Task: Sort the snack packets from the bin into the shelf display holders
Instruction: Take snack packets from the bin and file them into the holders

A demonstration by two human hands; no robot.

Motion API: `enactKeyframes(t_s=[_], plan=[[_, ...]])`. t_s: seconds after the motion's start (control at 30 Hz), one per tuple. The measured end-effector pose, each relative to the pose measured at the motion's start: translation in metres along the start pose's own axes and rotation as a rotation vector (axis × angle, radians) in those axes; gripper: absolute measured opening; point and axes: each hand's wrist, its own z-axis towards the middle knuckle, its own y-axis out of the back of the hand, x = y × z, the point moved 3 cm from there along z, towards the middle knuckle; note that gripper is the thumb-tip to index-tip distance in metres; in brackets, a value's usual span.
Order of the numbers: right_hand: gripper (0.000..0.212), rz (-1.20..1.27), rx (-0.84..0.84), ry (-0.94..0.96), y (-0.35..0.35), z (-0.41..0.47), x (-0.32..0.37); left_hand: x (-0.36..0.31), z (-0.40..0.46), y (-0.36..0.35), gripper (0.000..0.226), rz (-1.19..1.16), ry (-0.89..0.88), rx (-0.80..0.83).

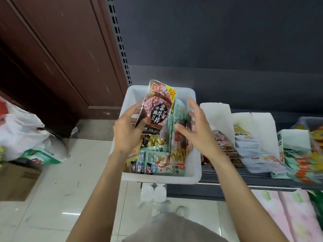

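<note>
A white plastic bin (194, 173) sits at the shelf's left end, filled with several mixed snack packets. My left hand (126, 131) grips a dark brown packet (157, 109) with a yellow corner, held upright above the bin. My right hand (197, 128) hovers just right of it with fingers spread and relaxed, touching or nearly touching a pale green packet (178, 116) that stands in the bin. On the shelf to the right stand white display holders (215, 112) with rows of packets: brown ones (225, 145), white ones (248, 145) and green ones (300, 165).
A black shelf back panel (227, 41) rises behind the bin. A brown wooden door (52, 58) is at left. White plastic bags (26, 137) and a cardboard box (15, 182) lie on the tiled floor. Pink tissue packs (286, 215) fill the lower shelf at right.
</note>
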Motion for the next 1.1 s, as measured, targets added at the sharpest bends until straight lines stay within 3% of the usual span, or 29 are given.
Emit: enactKeyframes(t_s=[0.1, 0.17, 0.27, 0.37, 0.5, 0.67, 0.8, 0.9, 1.0, 1.1], plan=[[0.085, 0.073, 0.006, 0.064, 0.039, -0.007, 0.005, -0.03, 0.002, -0.001, 0.049, 0.062, -0.24, 0.222], [0.069, -0.04, -0.047, 0.119, 0.062, -0.014, -0.001, -0.044, 0.004, -0.013, 0.047, 0.124, -0.368, 0.321], [0.02, -0.291, -0.134, 0.185, 0.093, -0.029, -0.02, -0.064, 0.001, -0.045, 0.036, 0.109, -0.508, 0.363], [0.006, -0.325, -0.276, 0.234, 0.119, -0.052, -0.028, -0.088, -0.002, -0.081, 0.02, 0.035, -0.574, 0.323], [0.018, -0.393, -0.42, 0.195, 0.143, -0.071, -0.033, -0.109, -0.004, -0.132, 0.01, 0.054, -0.58, 0.286], [0.006, -0.579, -0.366, 0.127, 0.137, -0.071, -0.06, -0.084, -0.003, -0.173, 0.015, 0.232, -0.539, 0.366], [0.02, -0.8, -0.272, 0.125, 0.117, -0.053, -0.061, -0.064, -0.004, -0.183, 0.034, 0.483, -0.57, 0.493], [0.03, -0.973, -0.133, 0.099, 0.099, -0.036, -0.063, -0.052, -0.008, -0.178, 0.051, 0.422, -0.588, 0.5], [0.049, -1.049, 0.109, 0.056, 0.085, -0.026, -0.077, -0.043, -0.011, -0.17, 0.067, 0.362, -0.506, 0.561], [0.049, -1.065, 0.26, -0.062, 0.08, -0.026, -0.091, -0.042, -0.014, -0.15, 0.061, 0.265, -0.463, 0.585]])
